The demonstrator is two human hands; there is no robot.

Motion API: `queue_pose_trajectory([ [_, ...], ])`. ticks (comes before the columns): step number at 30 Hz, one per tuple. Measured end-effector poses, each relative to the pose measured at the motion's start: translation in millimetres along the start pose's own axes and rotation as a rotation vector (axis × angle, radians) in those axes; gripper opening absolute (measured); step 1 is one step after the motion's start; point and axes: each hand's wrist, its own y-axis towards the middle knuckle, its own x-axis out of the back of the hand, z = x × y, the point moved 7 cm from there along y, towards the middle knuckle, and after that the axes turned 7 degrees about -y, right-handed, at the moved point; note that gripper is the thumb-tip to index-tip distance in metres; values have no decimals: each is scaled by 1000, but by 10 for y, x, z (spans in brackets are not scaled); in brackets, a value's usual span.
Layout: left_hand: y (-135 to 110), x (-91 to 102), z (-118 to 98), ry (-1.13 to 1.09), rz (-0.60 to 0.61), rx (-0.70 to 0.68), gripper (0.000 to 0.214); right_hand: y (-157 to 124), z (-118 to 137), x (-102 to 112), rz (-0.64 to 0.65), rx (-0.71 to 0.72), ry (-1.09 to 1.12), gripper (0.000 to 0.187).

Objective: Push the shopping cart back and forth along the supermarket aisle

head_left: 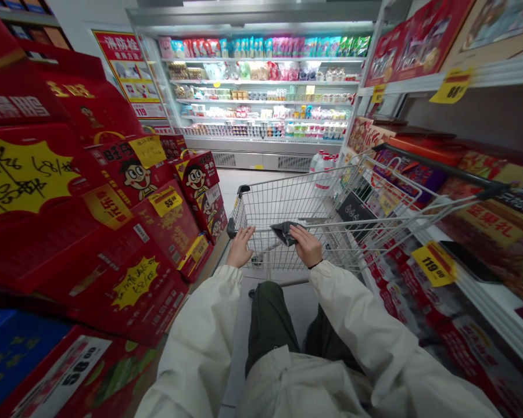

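Pinching a dark grey item (pixel 283 232) that lies crosswise, the right hand (pixel 307 247) is nearer the handle (pixel 444 165) of the wire cart (pixel 357 223) ahead, while the left hand (pixel 239 249) sits loosely open, apparently empty, at its near side.

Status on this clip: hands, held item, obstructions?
Left fingers open at cart's near rim. Right fingers holding dark packet by same rim. Cart straight ahead, red boxes crowding the left.
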Motion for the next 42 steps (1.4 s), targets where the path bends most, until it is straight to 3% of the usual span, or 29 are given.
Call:
queue_pose_trajectory([
  [4,-19,15,-40,39,14,41,83,-90,-391,387,-78,-103,-192,44],
  [7,-23,18,-59,69,1,60,84,-228,-720,537,-60,-158,-350,42],
  [13,27,25,-74,71,-50,47,81,-426,-989,368,22,-125,-340,45],
  [22,138,53,-89,106,-87,37,75,-393,-1218,172,50,-212,-211,46],
  [37,191,99,-248,110,30,31,81,-278,-1397,151,40,-208,-221,47],
  [39,197,100,-287,112,35,28,81,-281,-1295,125,40,-163,-190,47],
  [42,199,89,-310,111,47,26,80,-335,-908,-59,101,-7,-72,45],
])
